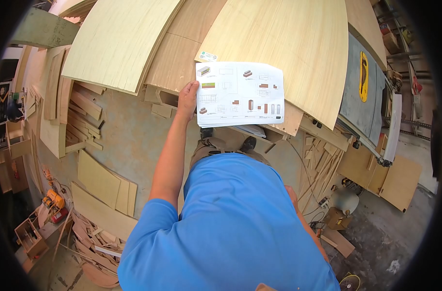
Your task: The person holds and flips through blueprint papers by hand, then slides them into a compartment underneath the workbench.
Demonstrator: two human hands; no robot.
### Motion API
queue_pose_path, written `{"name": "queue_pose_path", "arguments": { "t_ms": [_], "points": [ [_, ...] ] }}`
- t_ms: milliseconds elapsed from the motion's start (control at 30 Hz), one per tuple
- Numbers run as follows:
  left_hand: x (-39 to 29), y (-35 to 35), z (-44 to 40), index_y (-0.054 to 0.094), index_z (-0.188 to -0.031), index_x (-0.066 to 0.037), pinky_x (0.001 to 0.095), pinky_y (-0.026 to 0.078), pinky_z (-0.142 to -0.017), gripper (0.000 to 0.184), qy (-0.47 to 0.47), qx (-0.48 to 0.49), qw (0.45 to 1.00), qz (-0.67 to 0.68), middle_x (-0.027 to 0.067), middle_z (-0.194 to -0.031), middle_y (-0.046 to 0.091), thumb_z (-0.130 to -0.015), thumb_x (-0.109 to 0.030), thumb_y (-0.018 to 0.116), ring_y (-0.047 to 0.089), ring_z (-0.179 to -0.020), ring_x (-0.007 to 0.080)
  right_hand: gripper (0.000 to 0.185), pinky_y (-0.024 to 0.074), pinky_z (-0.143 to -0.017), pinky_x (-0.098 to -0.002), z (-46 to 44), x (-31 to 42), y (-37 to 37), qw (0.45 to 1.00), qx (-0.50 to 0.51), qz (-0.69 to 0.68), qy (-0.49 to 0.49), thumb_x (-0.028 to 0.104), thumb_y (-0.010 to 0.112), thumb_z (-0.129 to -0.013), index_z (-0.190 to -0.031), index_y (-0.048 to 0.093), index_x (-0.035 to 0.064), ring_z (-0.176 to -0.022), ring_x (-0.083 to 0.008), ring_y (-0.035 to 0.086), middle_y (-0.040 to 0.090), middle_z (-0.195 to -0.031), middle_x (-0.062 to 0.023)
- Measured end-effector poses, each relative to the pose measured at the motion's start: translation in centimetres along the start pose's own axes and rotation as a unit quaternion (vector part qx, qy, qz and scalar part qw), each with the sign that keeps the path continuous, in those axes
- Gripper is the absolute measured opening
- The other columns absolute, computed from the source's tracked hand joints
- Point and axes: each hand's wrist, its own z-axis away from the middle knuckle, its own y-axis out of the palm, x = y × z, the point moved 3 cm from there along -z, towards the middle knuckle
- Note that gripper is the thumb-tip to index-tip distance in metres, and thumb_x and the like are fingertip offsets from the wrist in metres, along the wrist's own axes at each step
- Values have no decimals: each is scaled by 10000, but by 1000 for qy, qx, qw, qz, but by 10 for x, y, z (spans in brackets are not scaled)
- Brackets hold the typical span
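My left hand (187, 98) grips the left edge of a white sheet of paper (240, 94), thumb on top. Small furniture drawings, some brown and one green, are printed on it. The sheet is held up in front of my body, over the near edge of a large pale plywood sheet (284, 34). Down by my right side, my right hand (290, 195) shows only in part beside the blue shirt; its fingers are hidden.
More plywood (119, 39) lies to the left on the bench. A table saw (360, 92) with a yellow insert stands at right. Wood offcuts (85, 119) and thin strips (320, 162) are piled on both sides. Cables and a cardboard box (338, 219) lie at lower right.
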Motion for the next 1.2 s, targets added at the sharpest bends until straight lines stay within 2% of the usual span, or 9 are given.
{"name": "queue_pose_path", "arguments": {
  "t_ms": [767,1133,1200],
  "points": [
    [1,-2,-1,623,-1158,21,263,525,-774,329,6,7,1000,-7,67,-1004,697,-1036,-273,540,657,-867,115,263,532,-685,-424,-3,6,-1,1000,-4,1,-20,40,683,-775,-995,562,-39,-812,-361,621,606,-988,-193],
    [3,-4,-3,603,-1203,24,276,542,-808,336,5,9,1000,1,89,-1057,701,-1040,-262,535,676,-910,139,249,531,-684,-417,-3,6,0,1000,-7,10,-16,29,683,-745,-962,580,-33,-815,-357,623,612,-999,-193],
    [3,-1,-2,614,-1184,20,262,526,-785,326,4,4,1000,7,68,-1026,696,-1040,-262,536,657,-882,116,246,532,-684,-416,-3,5,-1,1000,-8,8,-17,29,684,-739,-954,582,-33,-819,-356,625,616,-1004,-194]
  ]
}}
